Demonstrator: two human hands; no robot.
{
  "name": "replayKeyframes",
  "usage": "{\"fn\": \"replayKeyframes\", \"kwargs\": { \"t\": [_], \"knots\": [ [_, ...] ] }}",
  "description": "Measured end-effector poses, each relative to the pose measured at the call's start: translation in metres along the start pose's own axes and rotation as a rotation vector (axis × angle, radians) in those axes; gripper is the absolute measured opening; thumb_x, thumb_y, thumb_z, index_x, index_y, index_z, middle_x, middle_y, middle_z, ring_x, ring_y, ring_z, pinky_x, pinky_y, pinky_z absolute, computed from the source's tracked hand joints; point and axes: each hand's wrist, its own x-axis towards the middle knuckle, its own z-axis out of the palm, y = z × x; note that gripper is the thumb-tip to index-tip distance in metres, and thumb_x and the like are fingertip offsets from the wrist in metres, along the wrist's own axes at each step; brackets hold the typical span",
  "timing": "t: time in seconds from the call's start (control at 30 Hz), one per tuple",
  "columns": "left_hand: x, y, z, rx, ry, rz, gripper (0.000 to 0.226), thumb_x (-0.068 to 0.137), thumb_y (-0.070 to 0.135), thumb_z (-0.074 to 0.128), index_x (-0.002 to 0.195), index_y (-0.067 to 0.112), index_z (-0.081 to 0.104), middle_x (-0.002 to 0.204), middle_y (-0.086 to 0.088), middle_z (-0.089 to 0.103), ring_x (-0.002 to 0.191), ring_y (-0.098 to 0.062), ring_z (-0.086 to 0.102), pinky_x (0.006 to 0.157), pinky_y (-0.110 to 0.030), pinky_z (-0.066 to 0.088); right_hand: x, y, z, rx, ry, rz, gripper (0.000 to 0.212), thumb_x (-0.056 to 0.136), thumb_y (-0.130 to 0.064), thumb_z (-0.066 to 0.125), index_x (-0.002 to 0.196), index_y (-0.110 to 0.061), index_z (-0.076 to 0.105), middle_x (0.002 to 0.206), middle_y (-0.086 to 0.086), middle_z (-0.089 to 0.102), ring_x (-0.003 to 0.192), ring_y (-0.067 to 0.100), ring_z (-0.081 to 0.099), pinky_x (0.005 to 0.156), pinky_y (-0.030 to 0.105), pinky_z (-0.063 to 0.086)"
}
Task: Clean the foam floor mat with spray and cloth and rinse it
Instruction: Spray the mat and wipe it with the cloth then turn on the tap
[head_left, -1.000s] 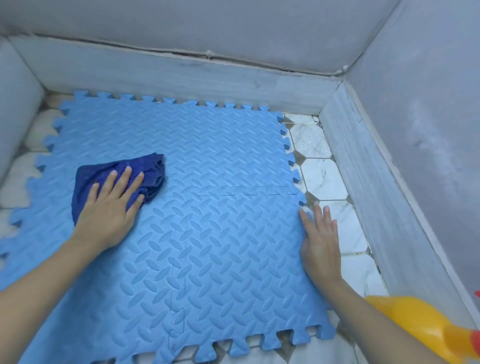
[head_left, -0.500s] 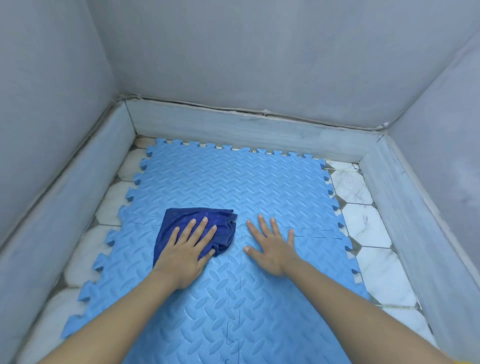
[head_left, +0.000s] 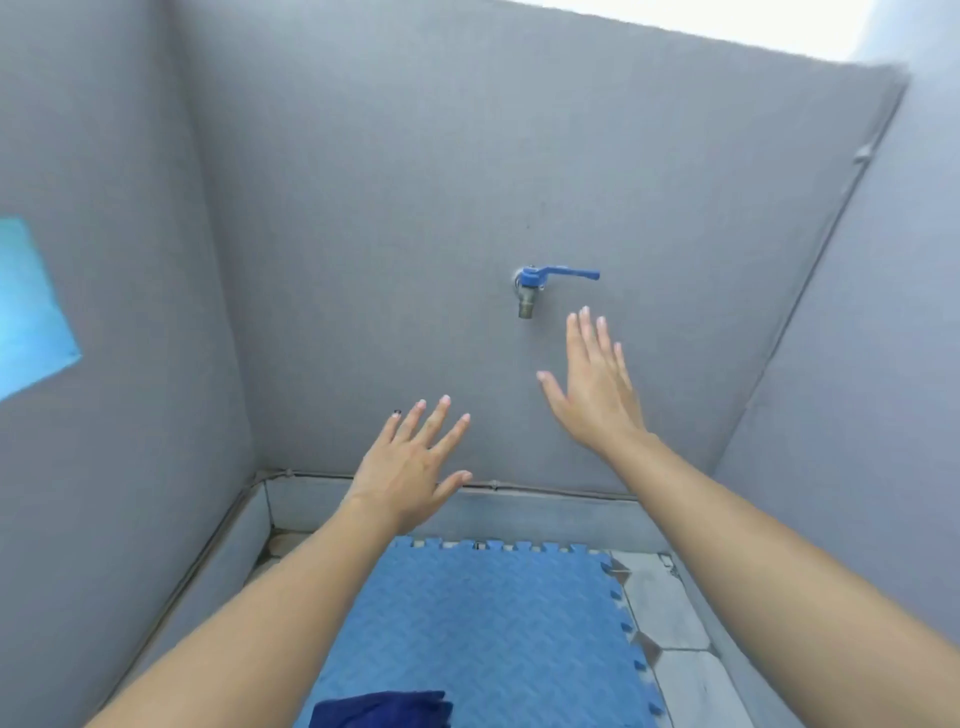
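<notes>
The light blue foam floor mat (head_left: 498, 623) lies on the tiled floor at the bottom of the view. A dark blue cloth (head_left: 382, 709) rests on its near edge, with no hand on it. My left hand (head_left: 410, 467) is raised in the air with fingers spread, holding nothing. My right hand (head_left: 592, 384) is lifted higher, fingers straight, just below and to the right of a wall tap (head_left: 535, 286) with a blue lever handle. The spray bottle is out of view.
Grey walls enclose the corner on three sides, with a low grey kerb (head_left: 545, 512) along the floor's far edge. White marble tiles (head_left: 670, 613) show to the right of the mat. A light blue patch (head_left: 31, 306) is on the left wall.
Both hands have lifted off the mat and the cloth, which stays lying on the mat. The view has tilted up to the wall and tap, and my right hand has risen toward the tap.
</notes>
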Motion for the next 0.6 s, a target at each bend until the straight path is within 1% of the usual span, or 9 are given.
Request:
{"fn": "replayKeyframes", "kwargs": {
  "t": [0.07,0.13,0.17,0.2,0.23,0.3,0.37,0.47,0.6],
  "knots": [
    [0.019,-0.006,-0.019,0.013,0.033,-0.042,0.087,0.071,0.065,-0.014,0.151,0.031,-0.006,0.161,-0.002,-0.008,0.147,-0.027,-0.001,0.117,-0.043,0.005,0.048,-0.009,-0.03,-0.044,0.047,-0.003,0.078,0.099,-0.037,0.046,0.157,-0.007,0.002,0.166,0.006,-0.004,0.152,0.023,-0.006,0.123,0.04,-0.001],
    [0.031,-0.01,-0.029,0.025,0.056,-0.062,0.081,0.077,0.065,-0.011,0.151,0.031,-0.007,0.161,-0.002,-0.008,0.147,-0.027,-0.001,0.117,-0.044,0.005,0.081,-0.012,-0.044,-0.136,-0.038,0.007,0.079,0.099,-0.035,0.047,0.156,-0.007,0.0,0.165,0.007,-0.006,0.152,0.022,-0.007,0.123,0.041,-0.001],
    [0.035,-0.012,-0.032,0.031,0.057,-0.071,0.076,0.084,0.066,-0.005,0.151,0.031,-0.008,0.16,-0.003,-0.008,0.147,-0.027,-0.002,0.118,-0.044,0.005,0.091,-0.013,-0.044,-0.178,-0.101,0.014,0.08,0.098,-0.034,0.048,0.156,-0.007,0.0,0.166,0.007,-0.004,0.152,0.022,-0.006,0.123,0.042,-0.001],
    [0.037,-0.013,-0.033,0.032,0.054,-0.079,0.071,0.09,0.064,0.003,0.151,0.031,-0.009,0.16,-0.003,-0.009,0.147,-0.027,-0.002,0.118,-0.044,0.005,0.096,-0.014,-0.042,-0.198,-0.148,0.024,0.08,0.097,-0.031,0.05,0.156,-0.006,0.002,0.165,0.009,0.001,0.152,0.022,-0.002,0.123,0.043,-0.001],
    [0.038,-0.015,-0.034,0.036,0.053,-0.082,0.068,0.093,0.062,0.009,0.151,0.03,-0.009,0.16,-0.003,-0.009,0.147,-0.027,-0.003,0.118,-0.044,0.004,0.099,-0.015,-0.037,-0.197,-0.16,0.037,0.079,0.094,-0.028,0.053,0.155,-0.005,0.008,0.164,0.011,0.01,0.152,0.024,0.004,0.123,0.044,0.001],
    [0.036,-0.017,-0.032,0.053,0.044,-0.081,0.068,0.095,0.061,0.012,0.151,0.029,-0.008,0.16,-0.004,-0.008,0.147,-0.026,-0.002,0.118,-0.045,0.004,0.099,-0.02,-0.032,-0.184,-0.113,0.062,0.072,0.087,-0.024,0.055,0.148,-0.005,0.024,0.153,0.013,0.031,0.146,0.028,0.02,0.122,0.044,0.005],
    [0.031,-0.021,-0.027,0.06,0.014,-0.097,0.069,0.095,0.061,0.014,0.151,0.028,-0.009,0.16,-0.004,-0.009,0.147,-0.026,-0.004,0.118,-0.045,0.003,0.098,-0.026,-0.034,-0.197,-0.107,0.093,0.068,0.084,-0.026,0.055,0.143,-0.005,0.031,0.146,0.013,0.039,0.141,0.03,0.027,0.122,0.044,0.006],
    [0.021,-0.025,-0.017,0.059,-0.016,-0.137,0.07,0.094,0.062,0.014,0.151,0.029,-0.01,0.16,-0.004,-0.01,0.147,-0.026,-0.004,0.119,-0.045,0.004,0.094,-0.033,-0.038,-0.225,-0.131,0.134,0.071,0.081,-0.026,0.056,0.144,-0.005,0.031,0.144,0.012,0.039,0.141,0.029,0.027,0.123,0.042,0.007],
    [0.016,-0.024,-0.008,0.042,-0.045,-0.151,0.071,0.093,0.064,0.012,0.151,0.029,-0.01,0.16,-0.003,-0.01,0.147,-0.027,-0.005,0.119,-0.045,0.004,0.083,-0.036,-0.032,-0.251,-0.095,0.147,0.078,0.08,-0.028,0.059,0.146,-0.005,0.025,0.144,0.011,0.036,0.139,0.029,0.026,0.122,0.041,0.011]
  ]
}}
